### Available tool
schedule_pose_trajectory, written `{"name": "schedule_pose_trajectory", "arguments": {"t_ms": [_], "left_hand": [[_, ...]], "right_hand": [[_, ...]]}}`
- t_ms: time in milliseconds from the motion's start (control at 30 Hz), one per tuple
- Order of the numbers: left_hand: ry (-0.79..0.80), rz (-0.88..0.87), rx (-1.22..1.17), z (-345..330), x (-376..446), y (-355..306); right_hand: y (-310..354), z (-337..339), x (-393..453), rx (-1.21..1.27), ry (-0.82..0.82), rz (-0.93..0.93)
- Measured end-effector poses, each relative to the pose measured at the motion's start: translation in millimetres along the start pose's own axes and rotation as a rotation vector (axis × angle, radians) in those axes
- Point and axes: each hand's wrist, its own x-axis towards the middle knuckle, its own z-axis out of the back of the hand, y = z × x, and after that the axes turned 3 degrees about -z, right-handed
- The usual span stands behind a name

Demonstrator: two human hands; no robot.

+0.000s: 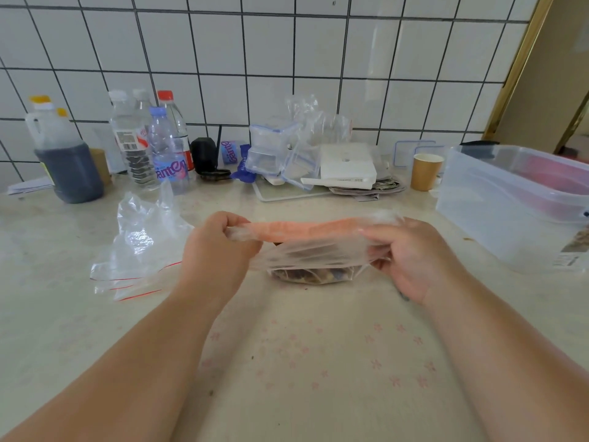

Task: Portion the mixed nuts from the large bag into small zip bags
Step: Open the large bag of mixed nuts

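Note:
A clear zip bag (pixel 314 250) with a pink-orange zip strip along its top stands on the counter at the centre, with mixed nuts (pixel 310 275) lying in its bottom. My left hand (pixel 220 250) pinches the left end of the strip. At the strip's right end my right hand (pixel 414 253) grips the bag. Between the two hands the top edge is stretched level. Left of the hands lie several empty small zip bags (pixel 134 275) with thin red lines, and a crumpled clear plastic bag (pixel 146 224) sits over them.
A large translucent storage tub (pixel 516 212) stands at the right. Along the tiled wall stand a dark-liquid jug (pixel 67 167), water bottles (pixel 165 154), stacked clear lidded containers (pixel 274 151), a white box (pixel 347 167) and a paper cup (pixel 425 172).

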Motion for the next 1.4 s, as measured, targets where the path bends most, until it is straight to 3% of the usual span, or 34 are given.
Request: {"name": "schedule_pose_trajectory", "arguments": {"t_ms": [200, 367, 467, 633, 833, 933, 1033, 1200, 1400], "left_hand": [[-0.099, 0.043, -0.010, 4, 8, 8], [-0.107, 0.077, 0.057, 18, 17, 11], [-0.038, 0.140, -0.021, 18, 18, 12], [0.164, 0.371, -0.613, 22, 15, 3], [0.328, 0.631, -1.026, 20, 10, -4], [0.339, 0.733, -1.162, 18, 10, -3], [0.342, 0.751, -1.193, 14, 10, -2], [0.384, 0.755, -1.201, 9, 6, -6], [0.401, 0.732, -1.096, 8, 4, -4]], "right_hand": [[-2, 11, 2, -0.759, -0.328, 0.234], [7, 24, 4, -0.858, -0.387, 0.175], [4, 23, 6, -0.706, -0.362, 0.157], [10, 22, 9, -0.128, -0.245, 0.015], [14, 18, 4, 0.479, -0.030, -0.298], [14, 23, 4, 0.662, 0.015, -0.358], [13, 24, 4, 0.691, 0.052, -0.397], [8, 18, 3, 0.451, 0.099, -0.418], [8, 12, 1, 0.489, 0.139, -0.427]]}}
